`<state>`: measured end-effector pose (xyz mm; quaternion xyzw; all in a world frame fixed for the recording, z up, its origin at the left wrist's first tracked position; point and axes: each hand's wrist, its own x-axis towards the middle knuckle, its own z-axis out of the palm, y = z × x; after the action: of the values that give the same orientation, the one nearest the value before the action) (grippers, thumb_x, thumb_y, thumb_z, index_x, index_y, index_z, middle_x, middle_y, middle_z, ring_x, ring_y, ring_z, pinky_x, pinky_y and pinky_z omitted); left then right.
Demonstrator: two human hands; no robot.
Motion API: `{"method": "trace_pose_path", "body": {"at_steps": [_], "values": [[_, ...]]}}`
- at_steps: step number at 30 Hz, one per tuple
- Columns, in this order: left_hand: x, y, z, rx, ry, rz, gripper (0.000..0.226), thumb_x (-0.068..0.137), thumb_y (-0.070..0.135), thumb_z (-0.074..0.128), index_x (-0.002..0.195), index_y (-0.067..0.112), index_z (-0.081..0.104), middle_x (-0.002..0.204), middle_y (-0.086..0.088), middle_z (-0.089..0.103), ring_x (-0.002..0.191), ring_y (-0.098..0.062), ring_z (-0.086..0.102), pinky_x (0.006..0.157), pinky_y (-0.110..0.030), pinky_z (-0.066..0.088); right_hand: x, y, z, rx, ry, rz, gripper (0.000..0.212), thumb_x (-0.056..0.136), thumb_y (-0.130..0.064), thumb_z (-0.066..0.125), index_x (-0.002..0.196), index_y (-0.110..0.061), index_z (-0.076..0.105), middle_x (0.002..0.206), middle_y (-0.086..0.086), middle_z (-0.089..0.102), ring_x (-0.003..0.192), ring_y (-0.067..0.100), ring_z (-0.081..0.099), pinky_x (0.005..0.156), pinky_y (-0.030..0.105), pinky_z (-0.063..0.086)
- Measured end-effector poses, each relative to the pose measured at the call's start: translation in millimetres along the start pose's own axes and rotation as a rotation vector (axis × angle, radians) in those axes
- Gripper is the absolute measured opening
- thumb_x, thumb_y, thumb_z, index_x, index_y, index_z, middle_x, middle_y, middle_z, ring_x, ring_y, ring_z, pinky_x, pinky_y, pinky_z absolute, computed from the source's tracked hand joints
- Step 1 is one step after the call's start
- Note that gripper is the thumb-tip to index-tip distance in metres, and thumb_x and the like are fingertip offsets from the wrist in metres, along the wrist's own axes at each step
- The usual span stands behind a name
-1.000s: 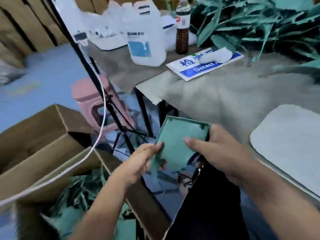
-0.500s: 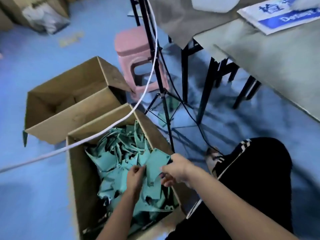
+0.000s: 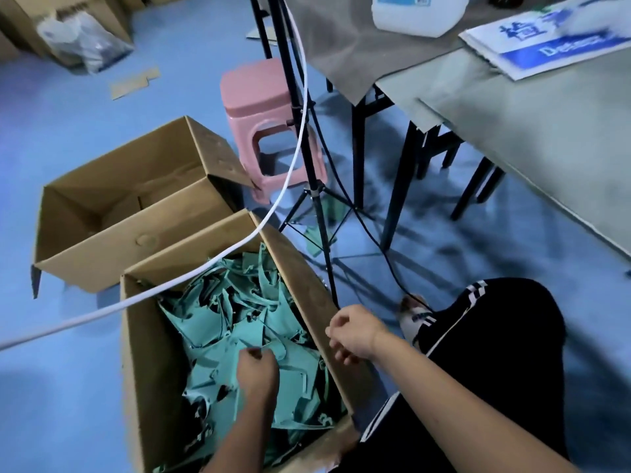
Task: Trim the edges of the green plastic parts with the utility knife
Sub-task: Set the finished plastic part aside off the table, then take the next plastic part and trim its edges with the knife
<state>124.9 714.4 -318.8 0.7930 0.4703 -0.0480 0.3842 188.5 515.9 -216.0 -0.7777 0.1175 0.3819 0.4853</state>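
A cardboard box [image 3: 304, 295] on the floor holds a heap of green plastic parts [image 3: 218, 322]. My left hand [image 3: 256, 373] reaches down into the box, its fingers curled onto a green part at the top of the heap. My right hand [image 3: 355, 332] hovers over the box's right wall with loosely curled fingers and holds nothing. No utility knife is in view.
A second open cardboard box [image 3: 112, 247] stands behind the first. A pink stool [image 3: 259, 93], a black tripod [image 3: 317, 199] and a white cable [image 3: 205, 268] crowd the floor beyond. The grey-covered table [image 3: 546, 138] at right carries a white jug [image 3: 416, 15] and a blue-and-white sign [image 3: 546, 46].
Both hands carried a green part from in front of the table down into the box. My right hand has let go and drawn back to the right; the left stays on the heap.
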Motion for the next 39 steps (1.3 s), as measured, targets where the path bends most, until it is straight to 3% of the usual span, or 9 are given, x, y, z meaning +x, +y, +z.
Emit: {"method": "trace_pose_path", "body": {"at_steps": [4,9,18,22,25,27,31,34,39], "values": [[-53,112,22,-0.313,0.000,0.487,0.012,0.095,0.009,0.061,0.089,0.019,0.060,0.085,-0.001,0.065,0.081,-0.015,0.061,0.068,-0.033,0.043,-30,-17,-44,-0.036,0.284,-0.273,0.005,0.097,-0.020,0.067,0.096,-0.024,0.067,0.083,-0.001,0.073,0.077,0.017,0.071,0.080,0.037,0.061],[-173,259,43,-0.642,-0.191,0.970,0.006,0.093,0.011,0.054,0.093,0.011,0.060,0.082,0.008,0.064,0.076,-0.004,0.061,0.069,-0.013,0.044,-102,-34,-132,-0.093,0.637,-0.633,0.021,0.098,-0.009,0.053,0.106,-0.014,0.072,0.100,0.006,0.076,0.089,0.024,0.069,0.080,0.036,0.053],[-384,380,107,-0.703,-0.806,1.100,0.008,0.082,0.013,0.054,0.084,0.015,0.061,0.080,-0.009,0.068,0.077,-0.027,0.067,0.069,-0.042,0.055,-241,34,-308,0.097,1.278,-0.647,0.017,0.094,0.000,0.064,0.095,-0.011,0.076,0.082,-0.002,0.077,0.068,0.012,0.070,0.073,0.038,0.060],[-455,380,150,-0.587,-0.988,1.053,0.004,0.080,0.015,0.056,0.080,0.015,0.060,0.078,-0.012,0.070,0.070,-0.032,0.067,0.066,-0.039,0.054,-278,96,-381,-0.027,1.536,-0.286,0.011,0.095,-0.011,0.063,0.094,-0.018,0.072,0.085,-0.004,0.073,0.081,0.019,0.070,0.079,0.036,0.057],[-505,388,188,-0.540,-1.324,0.638,0.013,0.097,0.003,0.050,0.085,0.005,0.053,0.076,-0.016,0.062,0.058,-0.026,0.062,0.052,-0.031,0.056,-308,156,-414,-0.383,1.668,0.118,0.013,0.098,-0.020,0.057,0.099,-0.014,0.068,0.099,0.009,0.072,0.100,0.032,0.060,0.090,0.041,0.049],[-529,398,209,-0.478,-1.568,0.278,0.023,0.104,0.005,0.044,0.081,0.003,0.050,0.082,-0.021,0.061,0.072,-0.031,0.065,0.055,-0.029,0.061,-322,190,-420,-0.446,1.645,0.338,0.016,0.098,-0.024,0.055,0.107,-0.016,0.067,0.112,0.011,0.070,0.112,0.036,0.054,0.095,0.043,0.042],[-566,424,256,-0.443,-1.741,0.121,0.022,0.105,0.020,0.054,0.105,-0.001,0.053,0.113,-0.027,0.065,0.112,-0.036,0.067,0.071,-0.034,0.063,-324,217,-432,-0.380,1.528,0.494,0.048,0.095,-0.033,0.060,0.138,-0.016,0.050,0.150,0.015,0.047,0.144,0.037,0.035,0.119,0.050,0.031],[-584,440,273,-0.474,-1.722,0.054,0.028,0.102,0.025,0.062,0.106,-0.002,0.056,0.101,-0.021,0.069,0.090,-0.027,0.070,0.064,-0.031,0.063,-316,216,-437,-0.343,1.455,0.448,0.064,0.099,-0.036,0.056,0.157,-0.021,0.032,0.163,0.014,0.030,0.154,0.036,0.021,0.124,0.059,0.015],[-592,450,279,-0.352,-1.735,0.066,0.021,0.104,0.012,0.054,0.085,0.004,0.058,0.058,-0.007,0.064,0.042,-0.009,0.059,0.040,-0.015,0.046,-317,211,-440,-0.319,1.487,0.482,0.050,0.097,-0.040,0.063,0.143,-0.024,0.051,0.136,0.014,0.050,0.131,0.039,0.039,0.106,0.053,0.033]]}}
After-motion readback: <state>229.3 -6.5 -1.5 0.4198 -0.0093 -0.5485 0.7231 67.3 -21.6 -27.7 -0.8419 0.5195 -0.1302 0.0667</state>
